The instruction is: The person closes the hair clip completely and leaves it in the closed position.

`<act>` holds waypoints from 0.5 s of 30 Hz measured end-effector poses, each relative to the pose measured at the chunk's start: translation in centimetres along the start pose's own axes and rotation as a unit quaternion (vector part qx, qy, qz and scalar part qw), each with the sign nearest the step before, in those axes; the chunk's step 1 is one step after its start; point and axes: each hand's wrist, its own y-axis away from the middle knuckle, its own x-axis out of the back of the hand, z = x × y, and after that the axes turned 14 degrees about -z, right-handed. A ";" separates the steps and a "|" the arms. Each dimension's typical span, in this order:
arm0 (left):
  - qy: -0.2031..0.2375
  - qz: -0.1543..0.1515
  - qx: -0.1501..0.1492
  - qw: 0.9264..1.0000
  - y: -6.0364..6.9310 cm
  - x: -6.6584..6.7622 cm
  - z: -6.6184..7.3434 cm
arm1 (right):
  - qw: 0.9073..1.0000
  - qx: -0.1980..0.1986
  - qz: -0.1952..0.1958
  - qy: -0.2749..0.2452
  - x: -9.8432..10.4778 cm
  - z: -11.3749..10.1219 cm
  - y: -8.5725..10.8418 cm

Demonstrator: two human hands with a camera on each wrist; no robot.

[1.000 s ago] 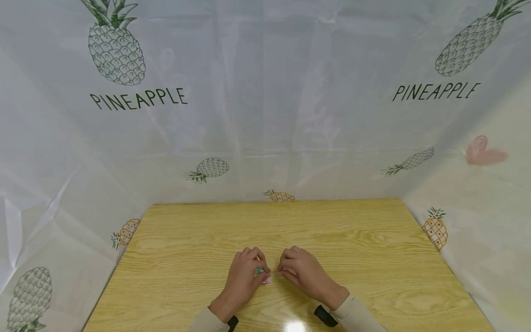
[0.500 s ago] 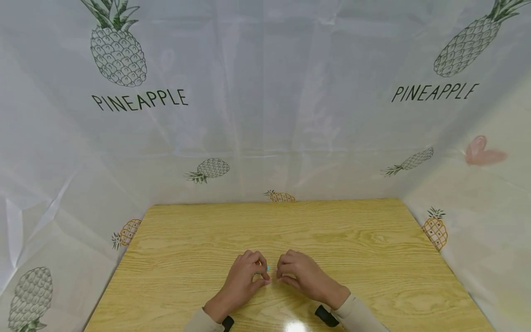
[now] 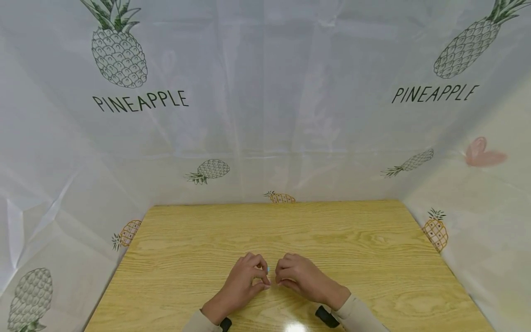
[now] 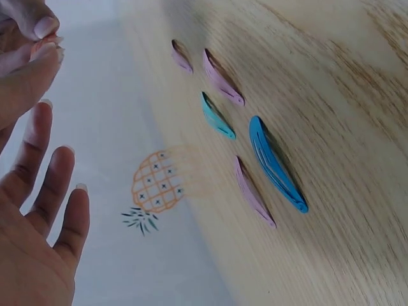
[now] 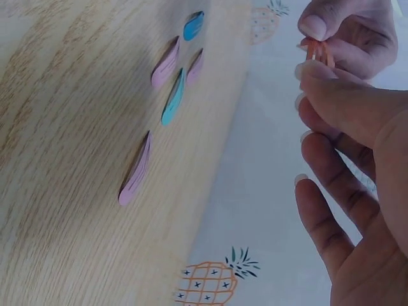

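Note:
An orange snap hair clip (image 5: pixel 320 52) is held between my two hands, above the table. My left hand (image 3: pixel 242 281) pinches one end with thumb and forefinger, and my right hand (image 3: pixel 303 275) pinches the other. Both hands' remaining fingers are loosely spread. In the left wrist view, a blue clip (image 4: pixel 275 162), a teal clip (image 4: pixel 217 116) and pink clips (image 4: pixel 223 80) lie apart on the wood. The right wrist view also has the teal clip (image 5: pixel 173 97) and a pink clip (image 5: pixel 136 169). In the head view, the hands hide nearly all the clips.
The wood-grain table (image 3: pixel 199 235) reaches to a white sheet (image 3: pixel 265 115) printed with pineapples, which surrounds its back and sides. Dark wrist straps (image 3: pixel 326 317) and light sleeves (image 3: pixel 358 316) sit at the wrists. A bright reflection lies near the front.
Both hands have shifted slightly nearer to me, and their fingertips are a little closer together. The orange clip, faintly visible between them a second ago in the head view, is hidden there now.

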 end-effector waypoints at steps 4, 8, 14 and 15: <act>-0.010 0.004 0.006 1.000 0.1 -0.1 -0.1 | 1.000 -0.004 0.009 -0.001 0.0 -0.1 0.1; -0.002 0.013 0.022 1.000 0.1 -0.3 -0.1 | 0.999 -0.003 0.034 0.015 -0.2 -0.1 0.2; 0.044 0.018 0.064 0.997 -0.1 -0.5 0.1 | 0.992 0.003 0.073 0.099 -0.6 -0.2 0.2; 0.053 0.017 0.070 0.996 -0.1 -0.5 0.2 | 0.991 0.001 0.076 0.113 -0.6 -0.3 0.2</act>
